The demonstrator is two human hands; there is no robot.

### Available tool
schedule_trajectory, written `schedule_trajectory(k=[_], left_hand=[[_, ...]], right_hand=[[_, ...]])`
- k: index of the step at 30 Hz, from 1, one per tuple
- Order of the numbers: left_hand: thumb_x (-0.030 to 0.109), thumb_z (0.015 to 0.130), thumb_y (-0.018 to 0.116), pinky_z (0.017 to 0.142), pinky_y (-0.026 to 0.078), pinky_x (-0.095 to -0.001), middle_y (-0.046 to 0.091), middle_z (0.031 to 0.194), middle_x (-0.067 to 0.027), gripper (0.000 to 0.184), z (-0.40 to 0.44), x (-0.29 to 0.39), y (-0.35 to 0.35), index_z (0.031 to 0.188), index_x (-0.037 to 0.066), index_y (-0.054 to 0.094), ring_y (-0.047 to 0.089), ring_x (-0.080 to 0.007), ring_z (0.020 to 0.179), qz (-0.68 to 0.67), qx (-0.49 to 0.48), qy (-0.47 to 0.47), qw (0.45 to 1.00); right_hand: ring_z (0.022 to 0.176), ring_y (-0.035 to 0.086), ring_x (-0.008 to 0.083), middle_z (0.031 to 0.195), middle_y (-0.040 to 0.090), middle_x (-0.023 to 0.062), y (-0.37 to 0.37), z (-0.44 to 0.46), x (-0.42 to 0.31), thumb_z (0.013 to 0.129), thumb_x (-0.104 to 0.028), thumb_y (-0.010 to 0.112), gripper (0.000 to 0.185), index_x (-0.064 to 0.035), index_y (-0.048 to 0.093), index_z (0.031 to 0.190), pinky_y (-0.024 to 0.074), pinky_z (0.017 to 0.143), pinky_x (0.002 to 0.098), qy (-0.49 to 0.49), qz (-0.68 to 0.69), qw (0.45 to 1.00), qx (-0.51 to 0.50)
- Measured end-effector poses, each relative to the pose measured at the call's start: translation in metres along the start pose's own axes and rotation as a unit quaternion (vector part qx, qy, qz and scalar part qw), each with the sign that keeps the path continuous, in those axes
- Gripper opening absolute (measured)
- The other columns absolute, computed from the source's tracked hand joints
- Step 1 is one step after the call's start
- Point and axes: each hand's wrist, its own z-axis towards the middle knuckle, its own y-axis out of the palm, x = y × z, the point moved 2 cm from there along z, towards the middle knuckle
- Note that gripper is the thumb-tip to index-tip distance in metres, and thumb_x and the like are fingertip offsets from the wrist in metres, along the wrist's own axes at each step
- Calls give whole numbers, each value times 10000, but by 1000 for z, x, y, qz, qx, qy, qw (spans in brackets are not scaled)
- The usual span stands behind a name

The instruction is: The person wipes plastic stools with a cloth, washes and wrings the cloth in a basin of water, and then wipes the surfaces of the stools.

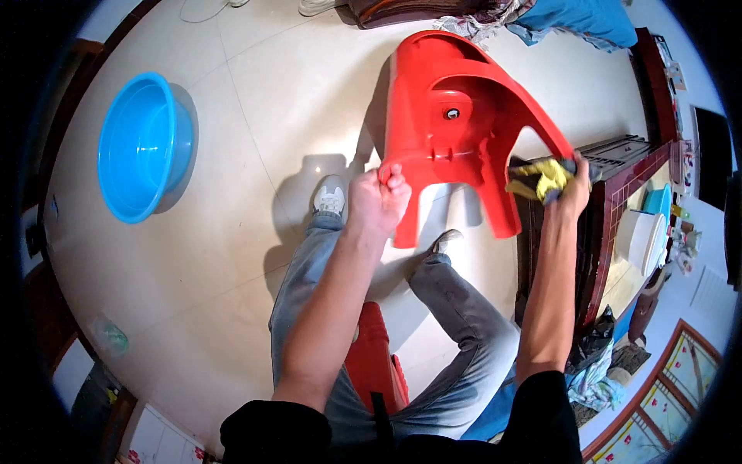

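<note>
Two hands (379,199) gripping chair edges (452,131)

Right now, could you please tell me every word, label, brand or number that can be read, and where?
None can be read.
Round mark inside the red chair: too small to tell.
Pale lined panel, far right: too blurred.
Blue basin: no text visible.

Pale tiled floor (224,255) | dark-red cabinet (607,232) right | white wall (711,240)
</note>
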Motion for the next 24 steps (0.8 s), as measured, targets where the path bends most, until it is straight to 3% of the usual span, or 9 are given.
schedule_trajectory(k=[3, 8, 10, 12, 14, 16, 18, 20, 24], left_hand=[[47, 996, 507, 616, 509, -284, 645, 855, -126, 113, 4, 4, 24, 1056, 10, 595, 586, -172, 665, -62, -63, -46, 995], [53, 987, 577, 644, 534, -287, 694, 991, -109, 154, -14, -20, 46, 1111, 143, 590, 673, -215, 776, 54, -65, -60, 995], [49, 982, 584, 648, 538, -293, 698, 990, -87, 174, -30, -33, 61, 1123, 150, 571, 685, -227, 791, 119, -44, -50, 991], [46, 964, 625, 652, 542, -296, 694, 1021, -78, 228, -34, -45, 60, 1141, 160, 538, 701, -238, 808, 174, -38, -56, 982], [44, 953, 645, 659, 542, -296, 690, 1033, -80, 265, -35, -64, 54, 1160, 155, 521, 703, -238, 806, 218, -43, -71, 972], [56, 926, 697, 677, 530, -282, 683, 1098, -120, 473, -42, -89, 54, 1312, 125, 433, 719, -239, 841, 300, -48, -116, 946], [62, 921, 704, 678, 528, -291, 672, 1167, -147, 508, -49, -114, 51, 1341, 108, 421, 720, -249, 844, 330, -97, -142, 928], [68, 951, 655, 763, 567, -341, 659, 1213, -156, 518, -52, -127, 44, 1398, 102, 395, 725, -276, 912, 334, -110, -155, 923], [59, 977, 600, 872, 591, -393, 638, 1232, -154, 592, -54, -134, 40, 1496, 98, 319, 718, -324, 1009, 257, -143, -194, 936]], right_hand=[[676, 655, 245, 801, 646, 62, -81, 15, 50, 933, -287, 670, 219, -76, 610, 943, 582, 650, 385, 88, 100, 987, -89], [732, 660, 227, 790, 648, 37, -146, -26, 73, 937, -371, 667, 255, -126, 615, 891, 565, 687, 366, 185, 70, 980, -2], [732, 657, 211, 822, 667, 37, -179, -18, 79, 943, -402, 660, 276, -127, 635, 936, 553, 695, 349, 224, 70, 971, -52], [694, 642, 197, 837, 671, 24, -184, -23, 59, 948, -404, 660, 292, -113, 642, 946, 549, 654, 350, 252, -15, 968, -17], [677, 627, 177, 831, 661, 20, -209, -17, 44, 932, -424, 679, 340, -86, 658, 958, 529, 637, 338, 291, -194, 935, -62], [816, 615, 129, 917, 643, 47, -195, -25, 5, 858, -412, 763, 477, -20, 653, 1108, 492, 696, 315, 71, -523, 848, -56], [869, 616, 134, 980, 647, 67, -178, -27, -19, 866, -243, 776, 442, 0, 595, 1188, 511, 748, 305, -146, -499, 850, -86], [885, 625, 139, 1035, 650, 74, -127, -48, -61, 880, -81, 738, 419, 10, 548, 1244, 528, 784, 298, -155, -320, 928, -111], [1026, 654, 195, 1158, 662, 140, -29, -77, -89, 899, -26, 667, 374, 26, 579, 1259, 529, 899, 324, -291, -324, 873, -220]])
